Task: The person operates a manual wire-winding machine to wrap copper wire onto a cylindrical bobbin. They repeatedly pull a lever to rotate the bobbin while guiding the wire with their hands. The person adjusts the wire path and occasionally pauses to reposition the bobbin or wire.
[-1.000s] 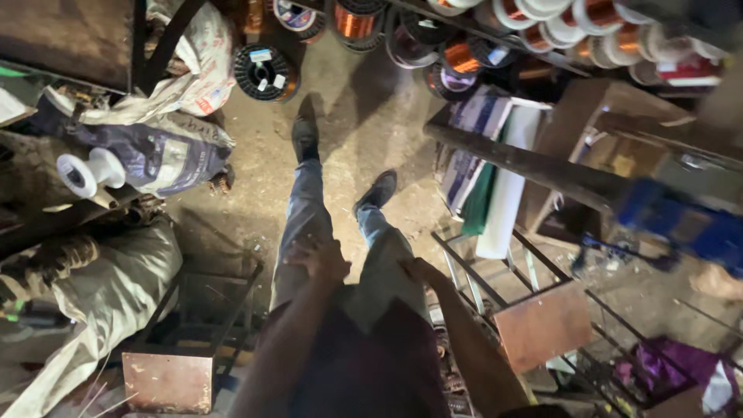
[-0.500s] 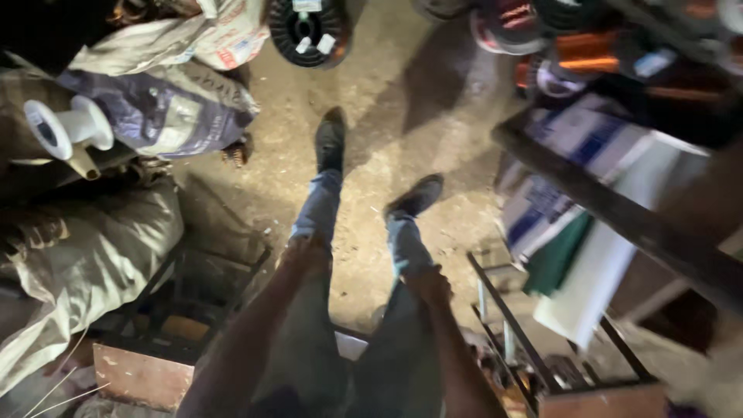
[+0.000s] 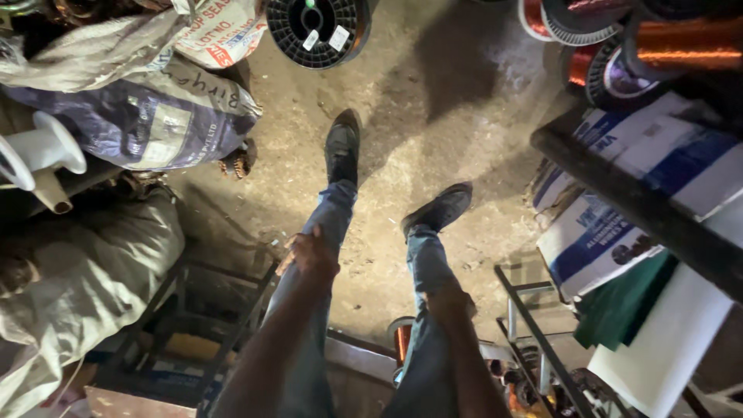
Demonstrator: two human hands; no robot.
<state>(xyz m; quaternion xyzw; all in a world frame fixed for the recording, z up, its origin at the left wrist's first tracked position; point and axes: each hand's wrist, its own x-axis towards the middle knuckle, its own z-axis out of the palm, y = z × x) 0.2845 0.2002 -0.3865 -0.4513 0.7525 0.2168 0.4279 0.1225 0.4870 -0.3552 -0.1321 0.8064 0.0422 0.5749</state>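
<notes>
I look straight down at my own legs in blue jeans and black shoes on a dusty concrete floor. My left hand hangs in front of my left thigh, fingers loosely curled, holding nothing. My right hand hangs in front of my right leg, its fingers bent inward; nothing shows in it. A small spool of copper wire sits on the floor between my legs, partly hidden.
Filled sacks and a white plastic bobbin crowd the left. A black reel lies ahead. Copper wire spools and blue-white cartons fill the right. Metal frames stand near my feet.
The view has tilted down and moved forward over the floor. Both arms have lowered and straightened along my legs.
</notes>
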